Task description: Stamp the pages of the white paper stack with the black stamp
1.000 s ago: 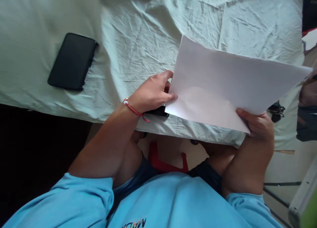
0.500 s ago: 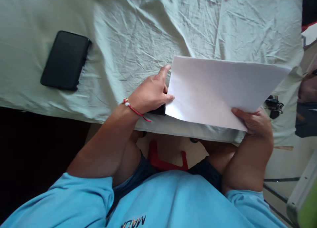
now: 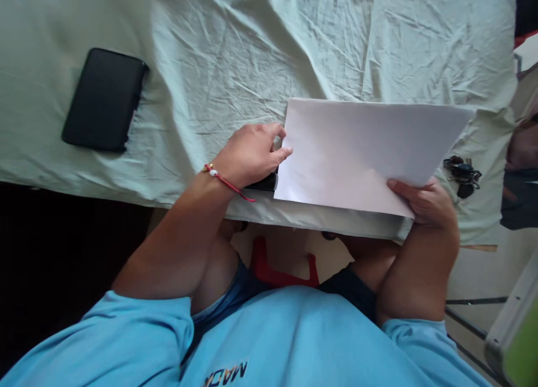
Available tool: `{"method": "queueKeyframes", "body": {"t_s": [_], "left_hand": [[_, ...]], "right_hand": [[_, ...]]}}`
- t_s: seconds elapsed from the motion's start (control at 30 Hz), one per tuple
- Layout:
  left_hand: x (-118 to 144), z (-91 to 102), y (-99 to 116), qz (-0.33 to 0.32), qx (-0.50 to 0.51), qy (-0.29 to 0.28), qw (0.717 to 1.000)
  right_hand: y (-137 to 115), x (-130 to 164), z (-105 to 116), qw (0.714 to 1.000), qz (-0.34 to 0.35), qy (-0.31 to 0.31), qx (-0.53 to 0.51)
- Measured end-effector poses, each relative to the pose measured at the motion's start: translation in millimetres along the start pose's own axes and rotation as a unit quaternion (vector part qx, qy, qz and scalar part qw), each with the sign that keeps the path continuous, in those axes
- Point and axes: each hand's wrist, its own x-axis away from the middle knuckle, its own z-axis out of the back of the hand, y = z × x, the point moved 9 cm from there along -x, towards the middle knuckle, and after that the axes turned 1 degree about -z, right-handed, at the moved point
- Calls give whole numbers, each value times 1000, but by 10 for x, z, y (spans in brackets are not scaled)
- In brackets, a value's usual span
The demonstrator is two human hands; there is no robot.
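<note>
My right hand (image 3: 432, 204) grips white paper (image 3: 348, 152) at its lower right corner, thumb on top and fingers underneath. The paper's right side is tilted up off the cloth; whether it is one sheet or a stack I cannot tell. Against its left edge rests my left hand (image 3: 254, 152), fingers bent and apart, the thumb tip just over the paper. A red string bracelet (image 3: 229, 185) circles that wrist. Partly hidden under the left hand and the paper lies a black object (image 3: 267, 182), whose kind I cannot make out.
A black phone-like device (image 3: 103, 98) lies at the left on the pale green tablecloth (image 3: 235, 51). A bunch of keys (image 3: 462, 175) sits right of the paper. Below the table edge shows a red stool (image 3: 263, 264). A green-and-grey item (image 3: 515, 331) stands at lower right.
The paper has shifted slightly left, uncovering more of the keys. My left hand has moved slightly left, its index finger now bent rather than stretched out. My right hand keeps its grip.
</note>
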Motion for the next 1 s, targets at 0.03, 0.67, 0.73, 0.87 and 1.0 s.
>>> {"method": "queueKeyframes", "body": {"t_s": [0.03,0.67,0.73,0.87,1.0], "left_hand": [[0,7,-7,6,-4,5,1000],[73,92,7,83,-58,56,993],[77,91,26,79,-78,57,992],[93,62,35,74,-101,59,990],[139,26,86,68,-117,70,988]], "right_hand": [[-2,4,0,1000,0,3,-1],[-39,-10,-112,997,24,11,-78],[-45,-10,-113,996,28,12,-78],[-51,-3,-119,997,31,12,-76],[-34,-20,-121,996,23,8,-86]]}}
